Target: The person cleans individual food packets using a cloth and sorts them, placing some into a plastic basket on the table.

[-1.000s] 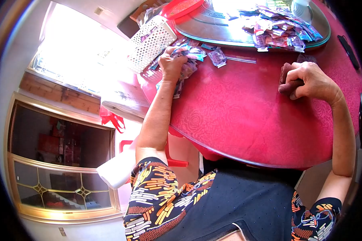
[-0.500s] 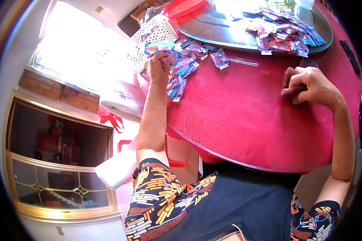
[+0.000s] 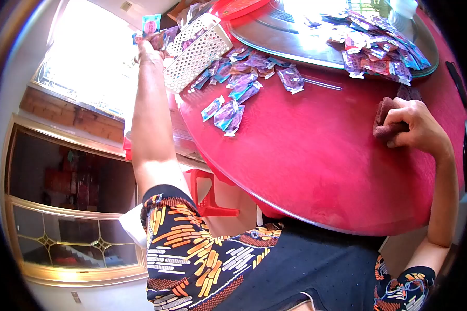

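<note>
My left hand (image 3: 150,47) is raised at the upper left, closed on several small blue and purple packets (image 3: 151,25), left of a white perforated basket (image 3: 198,54). My right hand (image 3: 417,124) grips a bunched brown cloth (image 3: 387,120) on the red tablecloth (image 3: 306,155). More loose packets (image 3: 244,85) lie on the cloth beside the basket, with a small group (image 3: 225,115) nearer the table's left edge. A large heap of packets (image 3: 381,49) rests on the dark raised round tray (image 3: 296,52).
A red tray (image 3: 238,9) sits behind the basket. On the right edge lies a dark elongated object (image 3: 455,83). A red plastic stool (image 3: 213,199) stands below the table's left edge. A gold-framed glass cabinet (image 3: 70,207) is at the left.
My left hand has lifted packets from the pile by the basket and carried them left and up, past the basket. My right hand still holds the cloth, nearly unmoved; the view has shifted slightly.
</note>
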A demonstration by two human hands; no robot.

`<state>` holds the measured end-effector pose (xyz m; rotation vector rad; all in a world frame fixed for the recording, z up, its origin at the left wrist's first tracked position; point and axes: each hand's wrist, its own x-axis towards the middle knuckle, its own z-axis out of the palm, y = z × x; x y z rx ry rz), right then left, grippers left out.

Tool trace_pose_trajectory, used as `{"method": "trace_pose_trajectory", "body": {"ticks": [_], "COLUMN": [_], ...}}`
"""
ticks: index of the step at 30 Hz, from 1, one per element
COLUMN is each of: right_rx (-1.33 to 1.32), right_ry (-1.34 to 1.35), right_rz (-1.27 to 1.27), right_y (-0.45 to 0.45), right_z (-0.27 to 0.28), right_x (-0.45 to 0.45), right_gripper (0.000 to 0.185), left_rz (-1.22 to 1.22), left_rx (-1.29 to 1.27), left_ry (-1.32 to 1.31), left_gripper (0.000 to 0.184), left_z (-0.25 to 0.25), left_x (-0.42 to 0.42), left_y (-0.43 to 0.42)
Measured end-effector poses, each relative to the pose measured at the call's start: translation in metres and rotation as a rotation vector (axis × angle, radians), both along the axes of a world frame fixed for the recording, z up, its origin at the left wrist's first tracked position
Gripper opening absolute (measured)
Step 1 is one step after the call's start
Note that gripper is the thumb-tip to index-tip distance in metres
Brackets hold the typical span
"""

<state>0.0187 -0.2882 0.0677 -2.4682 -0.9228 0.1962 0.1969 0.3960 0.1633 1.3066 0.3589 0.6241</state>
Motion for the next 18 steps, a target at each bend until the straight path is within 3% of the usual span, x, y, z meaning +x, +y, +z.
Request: {"method": "trace_pose_trajectory", "body": {"ticks": [5,6,7,9,12,14,16,17,18], "right_rx": [0.051,0.055,0.051,0.047,0.038,0.042,0.028,0.032,0.034], "right_ry": [-0.035,-0.027,-0.036,-0.052,-0.023,0.000,-0.029,-0.032,-0.034], "right_rz": [0.022,0.022,0.019,0.011,0.006,0.001,0.016,0.011,0.007], "right_y": [0.003,0.002,0.003,0.005,0.004,0.004,0.002,0.002,0.003], "right_z": [0.002,0.003,0.004,0.006,0.005,0.004,0.002,0.002,0.003], "right_x": [-0.004,-0.004,-0.005,-0.007,-0.005,-0.004,-0.003,-0.004,-0.005], "right_gripper": [0.034,0.034,0.034,0.034,0.033,0.033,0.033,0.033,0.033], "left_rz": [0.018,-0.152,-0.116,0.033,0.263,0.498,0.636,0.443,0.172], "left_rx": [0.114,0.103,0.218,0.545,1.041,1.301,1.424,1.501,1.433], "left_ry": [-0.082,-0.056,-0.002,0.257,0.461,0.424,-0.009,-0.212,-0.157], "left_gripper": [0.023,0.024,0.042,0.060,0.065,0.037,0.016,0.017,0.015], "left_z": [-0.007,-0.012,-0.026,-0.045,-0.058,-0.057,-0.075,-0.088,-0.087], "left_x": [0.023,0.022,0.021,-0.002,-0.002,-0.031,-0.029,-0.028,-0.046], "left_y": [0.029,0.028,0.020,-0.009,-0.007,-0.062,-0.084,-0.087,-0.120]}}
